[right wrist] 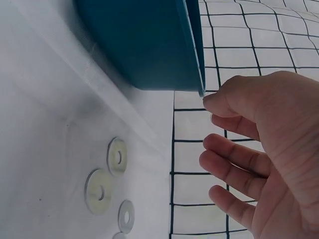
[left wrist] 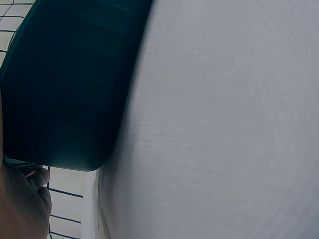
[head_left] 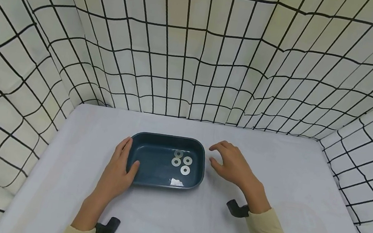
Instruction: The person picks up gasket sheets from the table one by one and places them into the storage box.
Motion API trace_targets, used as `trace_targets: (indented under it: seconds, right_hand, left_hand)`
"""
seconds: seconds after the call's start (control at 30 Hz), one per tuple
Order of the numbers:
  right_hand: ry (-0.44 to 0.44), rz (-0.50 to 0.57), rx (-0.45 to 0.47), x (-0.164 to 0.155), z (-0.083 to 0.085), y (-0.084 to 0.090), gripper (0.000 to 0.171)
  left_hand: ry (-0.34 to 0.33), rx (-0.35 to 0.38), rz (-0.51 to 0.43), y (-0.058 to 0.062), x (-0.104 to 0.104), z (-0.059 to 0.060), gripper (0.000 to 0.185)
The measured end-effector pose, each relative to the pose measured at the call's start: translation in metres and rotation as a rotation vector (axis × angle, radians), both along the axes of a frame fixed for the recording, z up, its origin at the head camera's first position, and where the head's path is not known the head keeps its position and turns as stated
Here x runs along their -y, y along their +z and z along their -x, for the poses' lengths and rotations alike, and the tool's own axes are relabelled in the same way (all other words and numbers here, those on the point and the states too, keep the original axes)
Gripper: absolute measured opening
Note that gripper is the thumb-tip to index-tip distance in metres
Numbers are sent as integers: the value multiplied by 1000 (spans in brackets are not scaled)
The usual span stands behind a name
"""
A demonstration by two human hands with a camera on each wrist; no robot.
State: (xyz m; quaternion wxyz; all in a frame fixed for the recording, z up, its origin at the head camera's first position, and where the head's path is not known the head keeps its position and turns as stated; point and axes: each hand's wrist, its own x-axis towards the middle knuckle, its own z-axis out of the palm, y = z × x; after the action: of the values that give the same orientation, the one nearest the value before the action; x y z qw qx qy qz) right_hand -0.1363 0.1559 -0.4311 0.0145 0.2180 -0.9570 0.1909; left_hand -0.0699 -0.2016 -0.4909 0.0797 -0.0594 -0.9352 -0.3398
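Observation:
A dark blue-green tray (head_left: 152,170) with rounded corners sits on the white cloth. Several flat metal washers (head_left: 185,170) lie inside it, toward its right end. My left hand (head_left: 114,173) grips the tray's left end, thumb over the rim and fingers along the outer side. Just off the tray's right end hovers my right hand (head_left: 234,165), its fingers loosely bent and apart from the thumb, with nothing visible between them. In the right wrist view, more washers (right wrist: 98,191) lie on the cloth beside the tray; in the head view my right hand and arm apparently cover them.
White cloth (head_left: 166,223) covers the table around the tray. A black grid net (head_left: 183,58) over pale walls rises behind the table and along both sides. A dark curved piece (head_left: 108,226) is attached at my left wrist, and a similar piece (head_left: 237,209) at my right.

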Motion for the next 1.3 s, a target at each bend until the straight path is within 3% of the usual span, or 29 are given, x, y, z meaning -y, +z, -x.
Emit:
trace_targets:
  seconds: [0.6, 1.3]
  right_hand:
    - [-110, 96, 33, -23, -18, -31, 33]
    - [-204, 37, -34, -31, -27, -59, 29]
  left_hand:
    - [-1, 3, -18, 0, -1, -3, 75]
    - [-5, -6, -12, 0, -1, 0, 76]
